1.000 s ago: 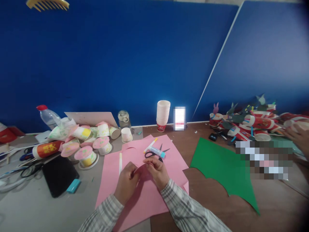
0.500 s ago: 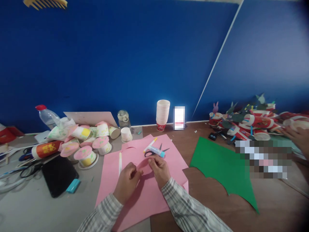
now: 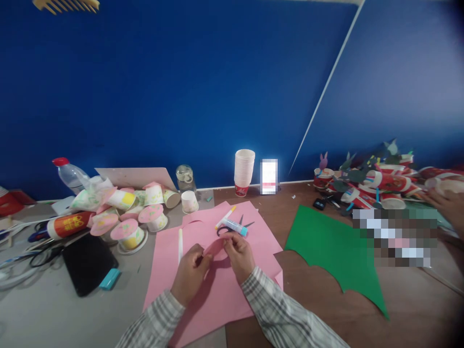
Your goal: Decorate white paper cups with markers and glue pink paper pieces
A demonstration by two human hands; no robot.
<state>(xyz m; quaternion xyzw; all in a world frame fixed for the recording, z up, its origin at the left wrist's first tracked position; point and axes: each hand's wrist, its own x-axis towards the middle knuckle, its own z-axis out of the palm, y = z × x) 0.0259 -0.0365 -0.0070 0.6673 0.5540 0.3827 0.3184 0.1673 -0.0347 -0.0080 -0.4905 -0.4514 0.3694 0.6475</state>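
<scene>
Between my hands is a small pink paper piece (image 3: 216, 247), its edge curved. My left hand (image 3: 191, 271) pinches its left side, and my right hand (image 3: 238, 251) grips the right side between thumb and fingers. Beneath them lie large pink paper sheets (image 3: 232, 299). Just beyond my right hand, a glue stick (image 3: 236, 227) rests over scissors (image 3: 248, 224) with dark handles and spread blades. A white marker with a yellow end (image 3: 225, 217) lies beside the glue stick. Another white marker (image 3: 180, 245) lies left of my hands.
Decorated paper cups (image 3: 154, 217), a black tablet-like slab (image 3: 90, 266) and a blue eraser-like block (image 3: 109, 279) are on the left. Stacked cups (image 3: 244, 173) stand at the back. Green paper (image 3: 337, 256) lies right, below a cup pile (image 3: 384, 183). Another person's hand (image 3: 447, 205) is far right.
The pink paper piece has tilted slightly between my fingers, and more of its face shows. Both my hands have stayed almost in place.
</scene>
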